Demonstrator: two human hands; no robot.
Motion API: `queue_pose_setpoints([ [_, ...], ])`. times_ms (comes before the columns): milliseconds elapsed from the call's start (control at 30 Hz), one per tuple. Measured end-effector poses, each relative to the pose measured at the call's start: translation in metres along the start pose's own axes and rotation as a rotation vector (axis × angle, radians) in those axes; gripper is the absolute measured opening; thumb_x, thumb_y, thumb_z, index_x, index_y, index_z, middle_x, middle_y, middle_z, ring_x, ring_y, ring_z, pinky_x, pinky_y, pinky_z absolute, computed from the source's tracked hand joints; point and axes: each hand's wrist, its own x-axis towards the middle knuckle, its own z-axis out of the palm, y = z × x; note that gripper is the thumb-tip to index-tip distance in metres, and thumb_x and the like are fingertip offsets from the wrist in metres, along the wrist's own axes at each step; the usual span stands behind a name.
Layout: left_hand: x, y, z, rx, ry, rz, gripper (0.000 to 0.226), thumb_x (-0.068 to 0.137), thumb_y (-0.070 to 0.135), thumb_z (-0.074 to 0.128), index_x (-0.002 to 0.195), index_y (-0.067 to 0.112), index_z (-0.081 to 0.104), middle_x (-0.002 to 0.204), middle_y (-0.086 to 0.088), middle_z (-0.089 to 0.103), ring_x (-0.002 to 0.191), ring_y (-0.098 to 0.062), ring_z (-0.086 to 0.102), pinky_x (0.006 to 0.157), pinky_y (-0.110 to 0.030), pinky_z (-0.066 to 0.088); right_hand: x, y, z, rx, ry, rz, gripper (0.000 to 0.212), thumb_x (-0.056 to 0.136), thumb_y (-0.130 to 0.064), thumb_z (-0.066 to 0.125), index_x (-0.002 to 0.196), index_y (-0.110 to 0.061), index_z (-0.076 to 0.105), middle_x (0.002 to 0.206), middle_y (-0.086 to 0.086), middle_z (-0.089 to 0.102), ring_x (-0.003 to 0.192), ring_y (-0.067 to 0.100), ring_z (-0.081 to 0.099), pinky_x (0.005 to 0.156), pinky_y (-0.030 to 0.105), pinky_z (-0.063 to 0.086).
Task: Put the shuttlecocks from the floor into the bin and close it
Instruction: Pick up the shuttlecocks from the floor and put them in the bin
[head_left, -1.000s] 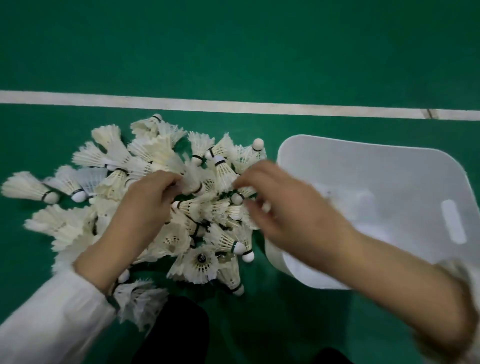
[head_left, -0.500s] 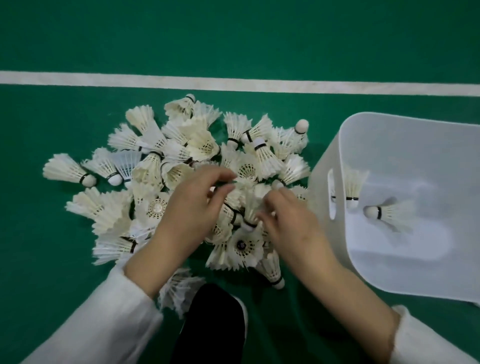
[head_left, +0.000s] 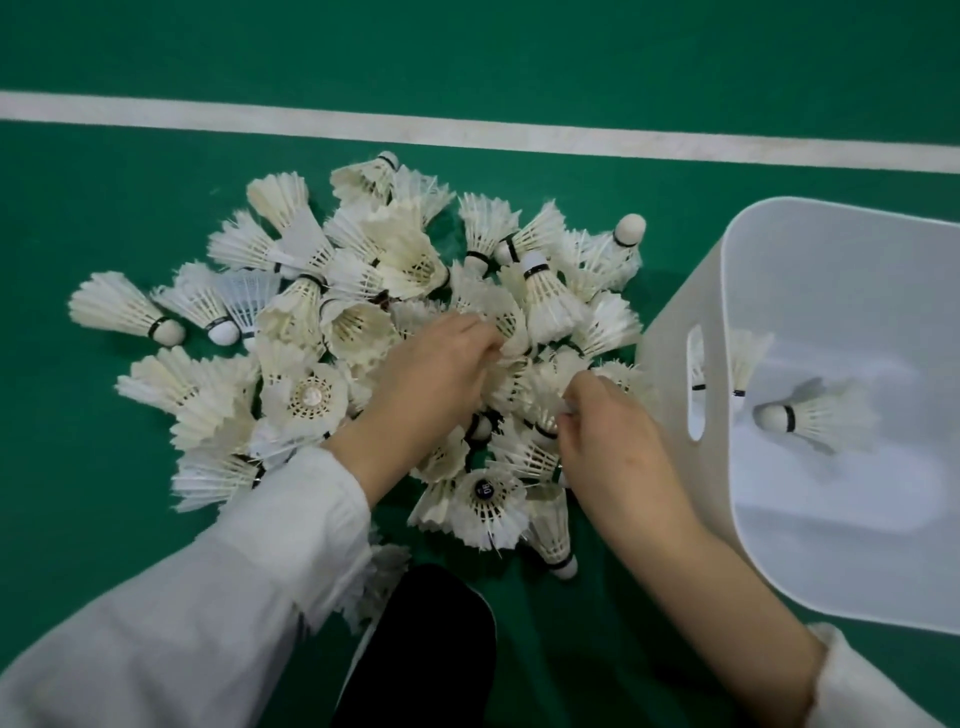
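A heap of several white feather shuttlecocks (head_left: 363, 332) lies on the green court floor. To its right stands an open white plastic bin (head_left: 722, 519) with a slot handle; two shuttlecocks (head_left: 810, 415) lie inside. My left hand (head_left: 431, 384) reaches into the middle of the heap, fingers pinched on the feathers of a shuttlecock (head_left: 506, 322). My right hand (head_left: 608, 436) rests on the heap near the bin wall, fingertips closed on the feathers of another shuttlecock (head_left: 545, 395). No lid shows.
A white court line (head_left: 467, 132) crosses the floor behind the heap. A dark shoe or knee (head_left: 426, 649) sits at the bottom centre, next to the nearest shuttlecocks. White sleeves cover both forearms.
My right hand came back from over the bin to the heap, where both hands now pinch shuttlecocks. The view shifted, showing the bin's inside with shuttlecocks in it.
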Motion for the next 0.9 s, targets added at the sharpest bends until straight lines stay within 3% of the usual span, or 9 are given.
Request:
queue_pose_setpoints([
  [167,-0.019,0.001,-0.036,-0.317,0.056,-0.216,0.009,0.092,0.02,0.05,0.083,0.019,0.05,0.082,0.008,0.055,0.078,-0.002,0.053,0.063,-0.011,0.043,-0.001,-0.008,-0.007,0.058,0.025,-0.05,0.014,0.093,-0.013,0.045,0.08,-0.018,0.042,0.069,-0.01,0.039,0.062,0.008,0.039,0.06,0.028,0.026],
  [300,-0.041,-0.003,-0.062,-0.363,0.1,-0.317,0.01,0.09,0.021,0.051,0.08,0.023,0.047,0.07,0.005,0.058,0.059,-0.005,0.054,0.052,-0.015,0.044,0.005,-0.018,-0.012,0.089,0.042,-0.083,0.008,0.093,-0.013,0.045,0.088,-0.015,0.052,0.08,-0.004,0.046,0.072,0.013,0.043,0.061,0.024,0.023],
  [400,-0.05,-0.014,-0.075,-0.246,0.192,-0.319,0.014,0.093,0.031,0.047,0.083,0.022,0.051,0.056,0.005,0.052,0.046,-0.011,0.045,0.044,-0.029,0.034,0.01,-0.02,-0.008,0.077,0.0,-0.084,0.017,0.095,-0.011,0.042,0.097,-0.01,0.058,0.086,-0.002,0.047,0.075,0.014,0.043,0.058,0.023,0.019],
  [467,-0.051,-0.025,-0.08,-0.101,0.21,-0.368,0.022,0.093,0.043,0.044,0.086,0.023,0.052,0.053,0.006,0.051,0.046,-0.012,0.046,0.046,-0.025,0.033,0.01,-0.018,-0.005,0.062,-0.013,-0.066,0.019,0.095,-0.011,0.041,0.099,-0.008,0.059,0.087,-0.001,0.048,0.075,0.014,0.043,0.059,0.023,0.019],
  [633,-0.04,-0.06,-0.069,0.234,0.058,-0.551,0.04,0.089,0.053,0.044,0.118,0.025,0.045,0.079,0.004,0.066,0.073,-0.025,0.061,0.056,-0.029,0.043,0.012,-0.018,-0.002,0.061,-0.008,-0.052,0.019,0.095,-0.013,0.043,0.099,-0.009,0.061,0.09,-0.002,0.049,0.077,0.013,0.043,0.059,0.021,0.02],
  [733,-0.032,-0.071,-0.056,0.297,-0.022,-0.606,0.041,0.089,0.053,0.043,0.115,0.023,0.05,0.091,-0.002,0.067,0.083,-0.028,0.061,0.056,-0.029,0.038,0.013,-0.018,-0.001,0.055,-0.009,-0.056,0.018,0.094,-0.013,0.044,0.097,-0.009,0.061,0.094,0.003,0.056,0.078,0.014,0.045,0.06,0.024,0.021],
  [900,-0.027,-0.069,-0.055,0.343,0.066,-0.596,0.033,0.094,0.041,0.041,0.097,0.014,0.061,0.078,-0.005,0.063,0.07,-0.03,0.056,0.057,-0.03,0.04,0.014,-0.016,-0.001,0.054,0.005,-0.069,0.018,0.095,-0.014,0.044,0.099,-0.009,0.061,0.096,0.004,0.057,0.079,0.014,0.046,0.061,0.023,0.023],
])
